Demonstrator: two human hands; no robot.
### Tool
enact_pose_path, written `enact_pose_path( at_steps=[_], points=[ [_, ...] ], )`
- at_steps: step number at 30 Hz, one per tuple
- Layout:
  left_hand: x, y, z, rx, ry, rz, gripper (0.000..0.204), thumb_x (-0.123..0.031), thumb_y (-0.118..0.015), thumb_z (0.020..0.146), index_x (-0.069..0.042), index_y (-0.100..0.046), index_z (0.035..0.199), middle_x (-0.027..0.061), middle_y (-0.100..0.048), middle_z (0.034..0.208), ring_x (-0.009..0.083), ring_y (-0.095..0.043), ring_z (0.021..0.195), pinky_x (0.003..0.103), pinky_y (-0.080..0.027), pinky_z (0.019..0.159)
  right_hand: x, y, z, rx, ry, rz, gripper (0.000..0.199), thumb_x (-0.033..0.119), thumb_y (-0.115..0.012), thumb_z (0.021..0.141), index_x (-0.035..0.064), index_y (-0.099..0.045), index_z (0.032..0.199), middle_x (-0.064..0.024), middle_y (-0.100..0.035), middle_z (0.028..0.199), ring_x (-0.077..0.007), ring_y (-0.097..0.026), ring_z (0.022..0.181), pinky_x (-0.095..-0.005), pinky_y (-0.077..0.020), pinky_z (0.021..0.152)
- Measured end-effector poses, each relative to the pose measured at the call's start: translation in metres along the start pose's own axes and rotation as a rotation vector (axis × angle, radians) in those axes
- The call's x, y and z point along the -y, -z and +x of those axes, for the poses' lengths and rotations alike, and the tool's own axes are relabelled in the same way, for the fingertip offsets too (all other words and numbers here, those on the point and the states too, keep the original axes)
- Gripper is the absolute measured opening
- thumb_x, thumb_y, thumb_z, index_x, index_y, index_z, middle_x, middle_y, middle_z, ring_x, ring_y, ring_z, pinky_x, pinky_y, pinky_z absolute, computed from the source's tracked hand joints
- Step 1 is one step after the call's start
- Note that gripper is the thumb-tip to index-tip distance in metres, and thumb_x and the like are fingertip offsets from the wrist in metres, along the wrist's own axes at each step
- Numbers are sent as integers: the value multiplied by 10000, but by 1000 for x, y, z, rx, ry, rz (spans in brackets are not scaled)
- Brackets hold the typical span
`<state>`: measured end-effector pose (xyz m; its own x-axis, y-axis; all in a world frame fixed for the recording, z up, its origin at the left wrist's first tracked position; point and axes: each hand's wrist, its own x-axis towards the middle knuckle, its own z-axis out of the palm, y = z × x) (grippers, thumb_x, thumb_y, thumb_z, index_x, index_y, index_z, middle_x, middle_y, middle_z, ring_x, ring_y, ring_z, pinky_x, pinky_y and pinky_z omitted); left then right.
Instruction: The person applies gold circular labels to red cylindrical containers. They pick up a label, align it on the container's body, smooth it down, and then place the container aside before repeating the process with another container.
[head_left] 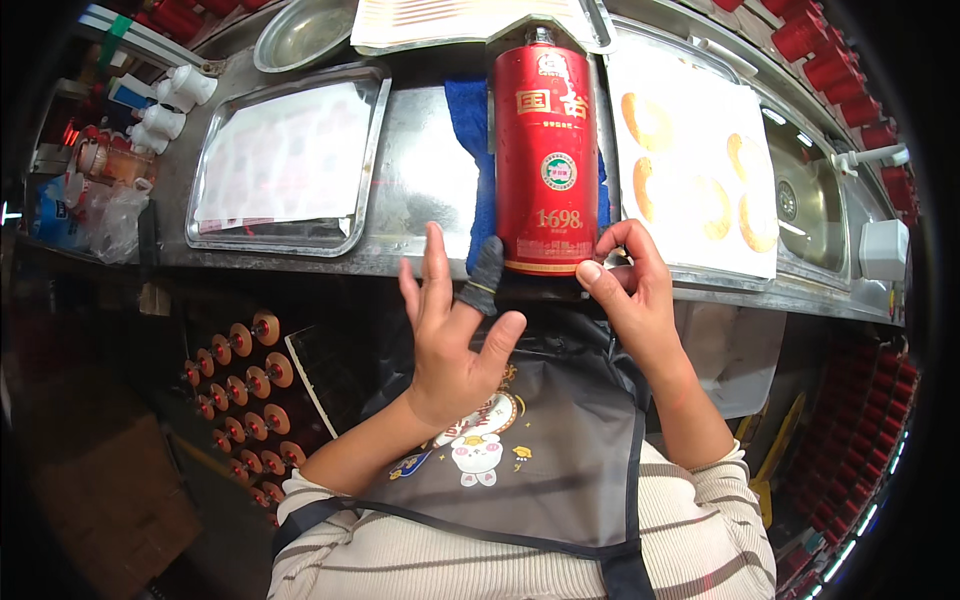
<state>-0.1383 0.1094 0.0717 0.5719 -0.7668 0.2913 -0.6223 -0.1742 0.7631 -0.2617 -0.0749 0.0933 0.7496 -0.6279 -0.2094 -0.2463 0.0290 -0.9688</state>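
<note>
A glossy red bottle (545,150) with gold lettering and a round green-and-white emblem lies on a blue towel (472,130), its neck pointing away from me. At its near right corner my right hand (640,290) is closed, with the thumb against the base edge and the bent index finger at the side. Something small and shiny shows between those fingers, too hidden to name. Left of the base, my left hand (448,345) is open and holds nothing. A dark finger cot (485,275) covers one finger, its tip close to the bottle.
On the left stands a metal tray (372,150) with a white sheet (285,155). To the right, a white sheet (690,110) bears orange ring-shaped prints, beside a steel sink (830,230). A metal bowl (305,35) sits at the back. Below left is a rack of round discs (240,338).
</note>
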Motion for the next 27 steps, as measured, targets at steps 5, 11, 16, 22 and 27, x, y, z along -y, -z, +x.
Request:
enact_pose_path(
  at_steps=[5,11,16,22,27],
  points=[
    [25,-5,26,93,186,-346,538,-308,-559,1044,7,-471,1471,200,-436,1562,346,-243,1537,550,-5,1221,-4,-2,0,-21,7,4,330,231,-776,895,40,-528,1000,-14,-593,914,11,-462,576,-157,-347,521],
    [27,-17,30,87,231,-484,511,-320,-489,1075,-87,-439,1527,131,-332,1641,306,-94,1576,549,84,1207,1,-5,3,-1,8,-33,323,230,-761,909,43,-514,1002,-6,-585,887,7,-455,594,-162,-346,542],
    [23,-18,32,43,281,-575,476,-280,-479,1079,-67,-460,1504,139,-349,1632,288,-183,1558,506,41,1226,2,-9,1,-25,-2,-7,296,207,-741,921,53,-501,1004,10,-575,809,-4,-462,605,-174,-362,566],
    [23,-18,30,9,429,-1238,511,-182,-511,1067,-16,-396,1536,132,-440,1553,184,-316,1475,389,-272,1201,5,-7,0,17,-23,26,254,170,-679,967,62,-463,1048,8,-583,830,-3,-469,685,-164,-334,609],
    [23,-30,32,-61,238,-683,505,-327,-582,1029,-31,-520,1433,191,-424,1573,320,-265,1525,518,-14,1228,9,-8,-2,11,-28,84,290,207,-689,981,68,-446,1058,0,-603,880,-17,-480,743,-169,-337,632]
  ],
)
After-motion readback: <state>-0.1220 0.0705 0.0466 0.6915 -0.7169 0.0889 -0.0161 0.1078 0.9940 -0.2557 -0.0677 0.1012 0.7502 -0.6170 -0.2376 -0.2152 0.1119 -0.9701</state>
